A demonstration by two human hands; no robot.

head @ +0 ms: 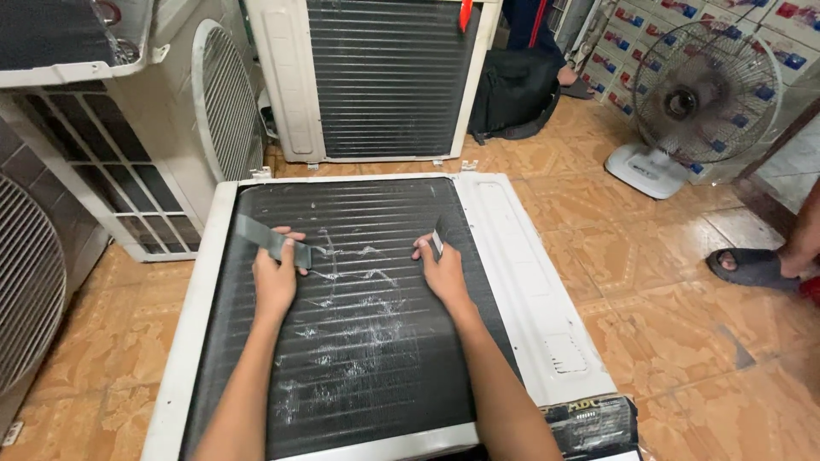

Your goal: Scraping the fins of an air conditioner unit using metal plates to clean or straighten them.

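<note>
My left hand (275,277) is gripping a flat grey metal scraper (272,241) on the black finned coil (359,341) of the white air-conditioner unit (530,299). My right hand (444,271) is pinching a small dark comb (437,239) near its right edge. I am risking bent fins if either tool digs in slantwise.

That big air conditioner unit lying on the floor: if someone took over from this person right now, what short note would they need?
Left hand: holds a flat grey comb-like tool pressed to the dark fin coil.
Right hand: fingers rest on the coil, pinching a small grey piece; what it is cannot be told.
Unit: white casing, lying flat on the tiled floor, coil face up.
Done: pale scraped or bent patches show between the hands and below them.
Left: those marks remain visible; the upper coil and edges look even.
Nearby: a standing fan, more units behind.
</note>
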